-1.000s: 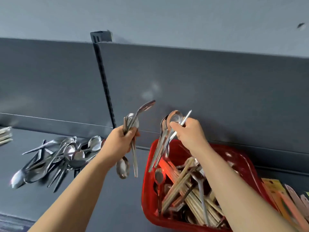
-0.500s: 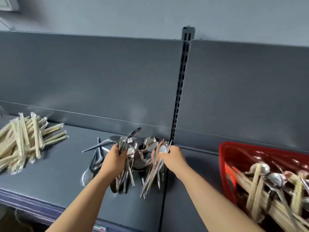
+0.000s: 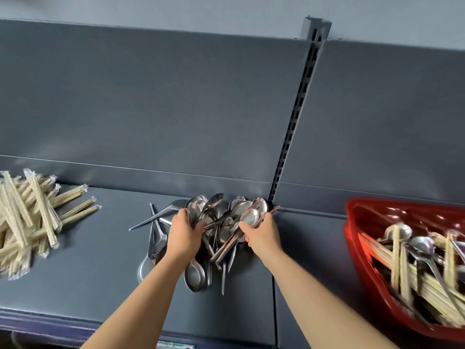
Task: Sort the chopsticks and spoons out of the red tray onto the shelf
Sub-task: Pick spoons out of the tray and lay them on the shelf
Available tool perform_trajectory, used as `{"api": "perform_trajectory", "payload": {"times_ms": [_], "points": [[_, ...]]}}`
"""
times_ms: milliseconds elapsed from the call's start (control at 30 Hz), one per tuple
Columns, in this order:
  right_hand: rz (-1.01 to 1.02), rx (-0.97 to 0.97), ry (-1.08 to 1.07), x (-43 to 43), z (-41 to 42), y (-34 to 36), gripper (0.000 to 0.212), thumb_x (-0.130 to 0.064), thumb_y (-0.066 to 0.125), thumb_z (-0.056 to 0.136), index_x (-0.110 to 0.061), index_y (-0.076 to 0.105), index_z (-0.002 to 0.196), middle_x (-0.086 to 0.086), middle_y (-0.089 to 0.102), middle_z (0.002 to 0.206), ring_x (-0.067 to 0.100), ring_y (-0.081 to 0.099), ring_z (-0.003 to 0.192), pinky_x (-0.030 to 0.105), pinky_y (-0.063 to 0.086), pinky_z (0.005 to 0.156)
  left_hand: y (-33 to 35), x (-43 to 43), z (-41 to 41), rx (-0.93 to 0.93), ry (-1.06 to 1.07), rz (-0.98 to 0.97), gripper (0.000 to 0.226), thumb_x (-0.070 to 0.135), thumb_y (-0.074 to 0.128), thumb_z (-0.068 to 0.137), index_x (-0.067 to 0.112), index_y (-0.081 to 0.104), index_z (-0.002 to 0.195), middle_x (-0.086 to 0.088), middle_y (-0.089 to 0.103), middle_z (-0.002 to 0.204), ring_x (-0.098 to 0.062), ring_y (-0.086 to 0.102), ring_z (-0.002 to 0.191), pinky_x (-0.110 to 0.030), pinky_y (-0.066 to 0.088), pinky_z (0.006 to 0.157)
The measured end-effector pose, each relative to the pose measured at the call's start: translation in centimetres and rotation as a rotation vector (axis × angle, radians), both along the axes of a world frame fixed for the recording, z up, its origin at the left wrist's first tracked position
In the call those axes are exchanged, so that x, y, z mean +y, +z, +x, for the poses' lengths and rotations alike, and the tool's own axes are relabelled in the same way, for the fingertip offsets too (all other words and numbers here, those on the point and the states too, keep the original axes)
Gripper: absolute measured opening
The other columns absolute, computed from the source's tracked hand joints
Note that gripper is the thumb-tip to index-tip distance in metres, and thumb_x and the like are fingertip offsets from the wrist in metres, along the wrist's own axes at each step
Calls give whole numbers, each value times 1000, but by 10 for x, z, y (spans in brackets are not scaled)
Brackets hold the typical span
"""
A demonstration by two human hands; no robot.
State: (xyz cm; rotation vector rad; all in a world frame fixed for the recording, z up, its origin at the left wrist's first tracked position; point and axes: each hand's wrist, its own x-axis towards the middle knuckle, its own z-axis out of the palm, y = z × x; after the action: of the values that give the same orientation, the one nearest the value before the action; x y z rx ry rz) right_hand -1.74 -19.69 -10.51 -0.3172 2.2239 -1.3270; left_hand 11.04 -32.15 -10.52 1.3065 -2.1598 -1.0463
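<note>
Now at the spoon heap (image 3: 193, 275), middle of the grey shelf (image 3: 88, 273), just left of the slotted post (image 3: 294, 127). Both hands are low over it. On the left hand (image 3: 185, 235) the grip is closed round a fistful of spoons (image 3: 195, 210), bowls fanning out above the fingers. On the right hand (image 3: 263, 234) the grip is closed on a few more, handles slanting down into the heap. Cannot tell whether the held handles touch the shelf; the heap hides them.

Far left on the shelf the wrapped chopsticks (image 3: 37, 212) lie in their own pile, well apart from the spoons. At the right sits the red tray (image 3: 351, 230), loaded with mixed chopsticks and spoons. Much sorting is left, by my reckoning.

Step in hand, as I read it: lay both handfuls onto the heap. To do it well:
- Lower until the handles rest on the spoons beneath, then loosen the fingers, one hand at a time.
- Avoid dropping from height. That would likely scatter the loose spoons at the heap's left edge or send one toward the front lip.
- Aim for the heap's centre, bowls toward the back panel (image 3: 176, 109) like most of the rest, so the heap is compact and clear of the chopsticks.
- Check each handful for a stray chopstick before release.
</note>
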Motion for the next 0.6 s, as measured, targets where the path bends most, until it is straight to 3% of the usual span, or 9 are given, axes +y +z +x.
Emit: {"api": "perform_trajectory", "payload": {"times_ms": [233,300,400,500,600], "points": [[37,137,22,9,6,-1,79,-27,72,67,-25,36,136,5,54,125,29,63,105,46,57,83,4,1,10,39,-10,-15,32,29,66,85,10,54,108,-11,58,105,-31,53,98,-37,42,84],[95,170,44,13,10,6,70,-25,73,72,-21,42,134,5,48,123,28,60,104,46,55,84,6,3,13,24,-24,-21,36,26,65,85,9,53,114,-14,54,111,-32,49,105,-37,41,90],[168,229,79,21,9,10,54,-21,71,80,-15,50,129,6,43,127,23,60,100,33,50,84,11,8,14,-10,-45,-37,42,24,63,87,7,50,123,-18,49,120,-36,46,113,-39,38,98],[137,263,88,27,5,10,57,-15,70,81,-10,50,134,8,41,134,26,62,107,36,47,98,16,13,14,-36,-64,-119,45,27,63,88,3,50,125,-20,49,125,-37,43,118,-41,34,102],[123,294,97,34,5,14,48,-17,68,83,-12,55,128,6,49,128,23,62,102,35,48,95,23,19,13,-57,-90,-189,52,25,62,90,0,46,133,-20,47,135,-38,39,125,-41,30,106]]}}
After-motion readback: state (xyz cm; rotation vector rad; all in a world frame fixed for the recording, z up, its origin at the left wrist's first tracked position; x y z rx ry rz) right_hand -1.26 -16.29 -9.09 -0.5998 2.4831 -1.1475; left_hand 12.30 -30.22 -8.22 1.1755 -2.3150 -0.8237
